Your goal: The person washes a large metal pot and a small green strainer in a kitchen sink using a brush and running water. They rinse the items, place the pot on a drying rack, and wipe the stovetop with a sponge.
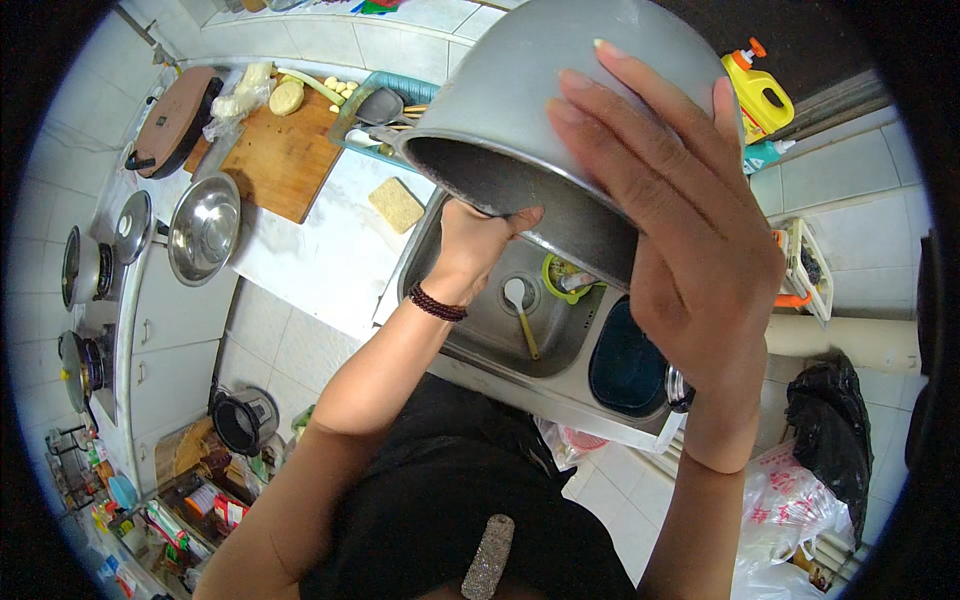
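A large grey metal pot (510, 82) is lifted over the sink, tilted so that its dark inside shows. With the thumb inside the rim, my left hand (476, 236) grips its lower left edge; the fingers are mostly hidden behind it. My right hand (675, 202) spreads its fingers over the outer wall at the right, its thumb hidden. Below, in the steel sink basin (480, 337), a white-headed spoon or ladle with a yellowish handle (526, 326) lies by the drain. A green strainer basket (559, 289) holding scraps sits in the basin's corner.
A yellow sponge (396, 205), a wooden cutting board (281, 161) with vegetables, a steel bowl (204, 229) and a teal utensil tray (341, 124) occupy the left counter. A dark blue basin (628, 360) adjoins the sink. A yellow detergent bottle (757, 97) stands at the upper right.
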The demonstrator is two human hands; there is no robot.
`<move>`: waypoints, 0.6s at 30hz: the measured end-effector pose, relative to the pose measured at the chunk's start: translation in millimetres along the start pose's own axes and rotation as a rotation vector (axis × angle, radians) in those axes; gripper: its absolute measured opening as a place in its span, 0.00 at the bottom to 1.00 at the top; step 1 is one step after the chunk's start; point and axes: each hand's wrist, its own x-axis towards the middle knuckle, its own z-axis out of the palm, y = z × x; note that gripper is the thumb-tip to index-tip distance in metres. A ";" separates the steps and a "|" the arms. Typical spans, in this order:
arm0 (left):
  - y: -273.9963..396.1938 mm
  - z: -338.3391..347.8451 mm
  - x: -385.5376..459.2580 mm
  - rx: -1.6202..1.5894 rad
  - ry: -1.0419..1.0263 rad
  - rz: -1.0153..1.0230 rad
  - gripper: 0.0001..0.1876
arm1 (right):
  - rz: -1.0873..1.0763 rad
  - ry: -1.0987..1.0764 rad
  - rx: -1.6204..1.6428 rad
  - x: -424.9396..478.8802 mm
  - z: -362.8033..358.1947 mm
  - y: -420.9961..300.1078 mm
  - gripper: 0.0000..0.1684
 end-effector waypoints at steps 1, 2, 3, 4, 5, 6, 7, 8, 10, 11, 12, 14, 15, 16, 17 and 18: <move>-2.1 -3.5 -0.7 0.015 -0.036 -0.007 0.12 | -0.011 0.020 -0.030 -0.6 3.1 0.4 0.27; -3.9 -7.5 -1.2 0.031 -0.072 -0.014 0.13 | 0.035 0.016 0.011 0.3 3.5 -1.6 0.28; -4.9 -6.4 -0.6 0.044 -0.094 -0.016 0.13 | 0.055 0.018 0.033 -1.4 2.4 1.5 0.28; -5.9 -5.9 -0.1 0.057 -0.115 -0.018 0.12 | 0.074 0.022 0.057 -2.4 2.0 4.6 0.29; -7.1 -6.4 0.3 0.072 -0.135 -0.020 0.12 | 0.065 0.041 0.077 -6.4 7.0 15.3 0.29; -9.6 -10.5 0.6 0.076 -0.175 -0.015 0.13 | 0.092 0.022 0.107 -5.3 6.0 16.0 0.30; -12.4 -16.7 0.7 0.082 -0.215 -0.011 0.13 | 0.119 0.004 0.138 -1.5 5.1 15.6 0.31; -12.8 -23.6 0.2 0.088 -0.254 -0.007 0.13 | 0.179 -0.053 0.176 3.0 -1.0 12.2 0.31; -4.4 -34.1 -0.9 0.052 -0.292 -0.132 0.14 | 0.212 -0.094 0.243 1.2 -5.5 16.6 0.32; 1.1 -40.0 -1.7 0.037 -0.309 -0.195 0.14 | 0.183 -0.073 0.280 -6.5 2.2 28.4 0.33; 5.6 -41.0 -1.0 0.139 -0.257 -0.150 0.13 | 0.157 -0.057 0.306 -14.0 7.7 38.5 0.33; 17.2 -47.8 2.5 0.423 -0.244 0.049 0.17 | 0.136 -0.086 0.426 -26.3 22.1 43.1 0.34; 17.0 -50.3 5.0 0.500 -0.277 0.201 0.19 | 0.129 -0.094 0.490 -32.0 29.8 43.0 0.34; 16.3 -53.7 -0.4 0.520 -0.264 0.155 0.20 | 0.155 -0.116 0.524 -35.1 38.9 39.9 0.29; 14.7 -57.4 -10.7 0.541 -0.251 0.109 0.21 | 0.173 -0.125 0.510 -39.8 47.5 38.9 0.29; 17.1 -61.1 -20.8 0.624 -0.209 0.014 0.18 | 0.187 -0.131 0.494 -43.4 54.0 40.2 0.29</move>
